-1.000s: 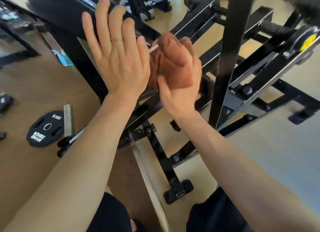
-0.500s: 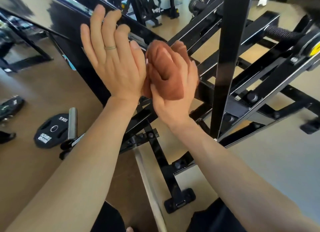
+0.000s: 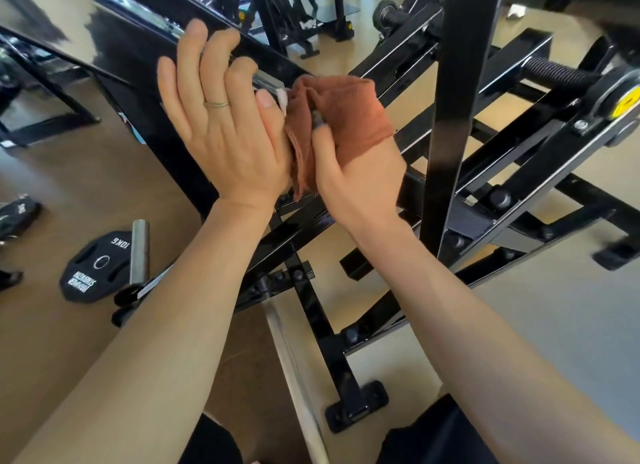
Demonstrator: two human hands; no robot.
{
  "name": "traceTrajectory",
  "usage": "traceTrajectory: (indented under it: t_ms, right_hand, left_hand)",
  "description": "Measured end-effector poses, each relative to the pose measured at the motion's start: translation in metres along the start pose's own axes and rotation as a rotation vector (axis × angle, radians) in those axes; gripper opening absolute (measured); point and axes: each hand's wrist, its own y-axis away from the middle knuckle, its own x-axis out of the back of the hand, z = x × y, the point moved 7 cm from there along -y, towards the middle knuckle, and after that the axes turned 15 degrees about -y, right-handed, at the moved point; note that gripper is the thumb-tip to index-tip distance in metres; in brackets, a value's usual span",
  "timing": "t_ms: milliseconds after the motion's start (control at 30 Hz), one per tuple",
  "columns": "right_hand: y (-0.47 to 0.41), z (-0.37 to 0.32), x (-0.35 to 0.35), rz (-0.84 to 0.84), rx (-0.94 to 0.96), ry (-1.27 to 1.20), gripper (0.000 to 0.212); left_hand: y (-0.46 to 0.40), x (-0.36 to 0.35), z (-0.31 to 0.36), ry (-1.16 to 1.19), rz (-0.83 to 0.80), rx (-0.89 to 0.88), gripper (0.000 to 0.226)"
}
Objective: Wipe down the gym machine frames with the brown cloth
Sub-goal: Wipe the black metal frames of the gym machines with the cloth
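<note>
The brown cloth (image 3: 349, 113) is bunched over my right hand (image 3: 360, 179), whose fingers are wrapped in it and whose thumb pinches a fold. My left hand (image 3: 221, 124), with a ring on one finger, is raised beside the cloth; its fingers are nearly straight and its edge touches the cloth's hanging folds. Both hands are in front of a glossy black slanted beam (image 3: 145, 41) of the gym machine frame. A black upright post (image 3: 460, 93) rises just right of the cloth.
Black crossbars and bolted feet (image 3: 360, 408) of the machine spread over the tan floor below my arms. A 10 kg weight plate (image 3: 93, 266) and a steel peg (image 3: 138, 252) lie at lower left. A yellow-capped pivot (image 3: 627, 103) sits at right.
Both hands have stayed together and moved slightly down the beam. The left hand's fingertips now bend over the beam's edge, and the cloth has spread more over the right hand.
</note>
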Motion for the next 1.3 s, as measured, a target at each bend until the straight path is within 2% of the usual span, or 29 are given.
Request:
traceTrajectory:
  t_ms: [67, 133, 200, 267, 333, 467, 533, 600, 633, 733, 767, 833, 900, 967, 1033, 1100, 1167, 1233, 1300]
  right_hand:
    - [-0.003, 0.016, 0.009, -0.057, -0.102, -0.035, 0.042]
    - [-0.002, 0.037, 0.022, -0.016, -0.323, -0.124, 0.032]
    - [-0.004, 0.042, 0.021, 0.007, -0.465, -0.172, 0.034]
    - [-0.014, 0.021, 0.007, -0.023, -0.392, -0.062, 0.049]
    - [-0.023, -0.006, -0.008, -0.046, -0.196, 0.142, 0.057]
    - [-0.013, -0.021, -0.011, -0.025, -0.024, 0.105, 0.045]
    - [0.002, 0.006, 0.004, 0.079, -0.055, -0.003, 0.051]
    - [0.018, 0.032, 0.016, 0.196, -0.229, -0.106, 0.074]
    - [0.021, 0.036, 0.015, 0.232, -0.285, -0.149, 0.077]
    - [0.01, 0.004, -0.003, 0.187, -0.122, -0.152, 0.04]
    - [0.004, -0.007, -0.013, 0.129, -0.059, -0.143, 0.036]
    - [0.001, -0.014, -0.021, 0.031, 0.007, -0.114, 0.042]
    - [0.012, 0.01, -0.01, 0.003, -0.039, -0.079, 0.052]
    - [0.028, 0.038, 0.014, 0.069, -0.281, -0.118, 0.065]
    - [0.043, 0.045, 0.029, 0.121, -0.477, -0.187, 0.063]
    - [0.046, 0.013, 0.037, 0.042, -0.354, -0.309, 0.048]
    - [0.067, 0.005, 0.045, 0.0, -0.409, -0.53, 0.043]
    - [0.096, 0.003, 0.07, 0.108, -0.486, -0.582, 0.032]
    - [0.117, 0.013, 0.113, 0.39, -0.544, -0.54, 0.028]
  left_hand:
    - [0.0, 0.0, 0.0, -0.021, -0.015, -0.002, 0.035]
    - [0.001, 0.001, 0.0, -0.036, -0.033, -0.004, 0.029]
    - [0.001, 0.001, 0.0, -0.04, -0.043, 0.003, 0.029]
    - [0.001, 0.001, 0.0, -0.029, -0.049, 0.013, 0.03]
    - [0.001, 0.002, -0.001, -0.02, -0.054, 0.017, 0.032]
    - [0.0, 0.001, -0.002, -0.022, -0.083, -0.005, 0.032]
    - [0.0, 0.001, 0.0, -0.039, -0.091, -0.01, 0.032]
    - [0.0, 0.001, 0.001, -0.049, -0.093, -0.011, 0.033]
    - [0.0, 0.002, 0.001, -0.055, -0.09, -0.011, 0.033]
    - [-0.001, 0.003, -0.001, -0.046, -0.081, 0.009, 0.033]
    - [-0.001, 0.003, -0.002, -0.043, -0.08, 0.013, 0.028]
    - [0.0, 0.002, -0.003, -0.036, -0.101, 0.001, 0.015]
    - [0.001, 0.002, -0.003, -0.044, -0.128, -0.015, 0.016]
    - [0.002, 0.004, 0.001, -0.04, -0.151, -0.031, 0.027]
    - [0.0, 0.006, 0.004, -0.053, -0.194, -0.038, 0.033]
    - [-0.003, 0.007, 0.006, -0.08, -0.261, -0.024, 0.035]
    - [-0.005, 0.011, 0.01, -0.093, -0.354, 0.035, 0.031]
    - [-0.007, 0.018, 0.023, 0.013, -0.418, 0.125, 0.029]
    - [-0.009, 0.028, 0.051, 0.376, -0.498, 0.23, 0.035]
